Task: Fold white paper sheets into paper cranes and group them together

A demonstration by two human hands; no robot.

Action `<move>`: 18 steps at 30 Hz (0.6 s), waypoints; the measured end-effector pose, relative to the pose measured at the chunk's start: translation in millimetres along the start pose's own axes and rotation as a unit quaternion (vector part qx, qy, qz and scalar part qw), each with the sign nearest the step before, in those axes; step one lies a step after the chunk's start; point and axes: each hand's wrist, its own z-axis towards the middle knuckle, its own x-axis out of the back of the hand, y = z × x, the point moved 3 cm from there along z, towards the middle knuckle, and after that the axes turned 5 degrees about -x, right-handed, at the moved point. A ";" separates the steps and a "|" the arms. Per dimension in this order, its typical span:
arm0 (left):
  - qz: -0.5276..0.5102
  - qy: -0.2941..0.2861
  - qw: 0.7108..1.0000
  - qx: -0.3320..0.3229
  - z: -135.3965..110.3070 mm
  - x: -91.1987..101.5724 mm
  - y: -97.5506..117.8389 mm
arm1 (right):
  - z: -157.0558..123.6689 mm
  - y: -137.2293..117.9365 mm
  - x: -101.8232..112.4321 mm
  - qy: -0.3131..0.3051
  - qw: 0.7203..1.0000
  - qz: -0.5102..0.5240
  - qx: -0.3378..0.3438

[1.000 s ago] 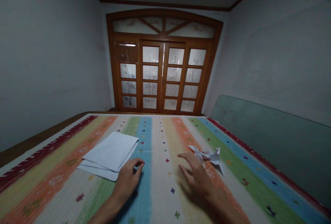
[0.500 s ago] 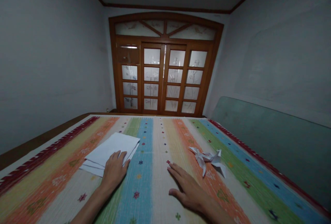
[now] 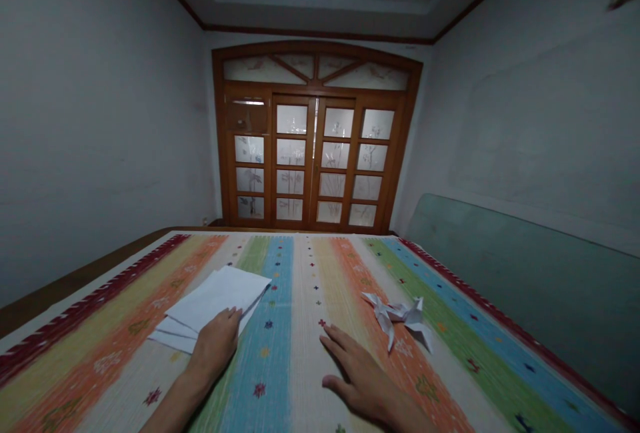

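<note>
Resting my left hand (image 3: 214,346) on a loose stack of thin white paper sheets (image 3: 215,303), fingers open and flat, I feel them light and limp, easiest lifted by a free corner; my open right hand (image 3: 360,379) lies on the striped woven rug (image 3: 305,286), just beside a fragile folded white paper bird (image 3: 397,316), best pinched at its body.

A woven rug (image 3: 300,353) with lengthwise multicoloured stripes and small stitched motifs covers the surface, red borders along both sides. Left of centre lies a loose stack of white paper sheets (image 3: 215,303); right of centre, just apart, a folded white origami bird (image 3: 395,316).
</note>
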 end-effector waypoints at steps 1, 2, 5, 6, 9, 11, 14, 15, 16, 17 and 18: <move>0.001 0.002 1.000 -0.006 0.0 1.0 1.8 | 0.2 1.1 -0.8 0.003 1.000 0.003 0.002; 0.001 0.005 1.000 -0.014 0.0 2.4 4.3 | 0.5 2.5 -1.7 0.006 1.000 0.004 0.005; -0.004 0.015 0.999 -0.048 -0.8 7.1 16.6 | 2.5 7.3 -5.5 0.014 1.000 0.003 0.020; -0.007 0.017 0.998 -0.060 -1.6 8.0 21.9 | 3.5 9.0 -6.9 0.021 0.999 0.003 0.027; -0.023 0.022 0.994 -0.104 -7.2 6.5 40.3 | 6.4 13.6 -10.0 0.063 0.997 0.001 0.048; -0.044 0.040 0.986 -0.155 -14.0 4.0 54.9 | 7.7 16.2 -11.7 0.098 0.994 -0.001 0.055; -0.070 0.056 0.967 -0.238 -27.6 0.3 78.1 | 8.0 18.8 -14.0 0.135 0.989 -0.009 0.062; -0.082 0.057 0.961 -0.259 -32.3 -0.1 85.6 | 7.7 19.0 -14.4 0.140 0.988 -0.013 0.066; -0.096 0.057 0.955 -0.276 -36.7 0.1 92.6 | 7.3 18.8 -14.6 0.140 0.987 -0.016 0.072; -0.113 0.059 0.951 -0.283 -40.7 1.0 98.8 | 6.7 18.0 -14.5 0.135 0.987 -0.020 0.081; -0.129 0.058 0.946 -0.290 -44.3 2.0 104.4 | 6.1 16.7 -14.0 0.124 0.988 -0.022 0.091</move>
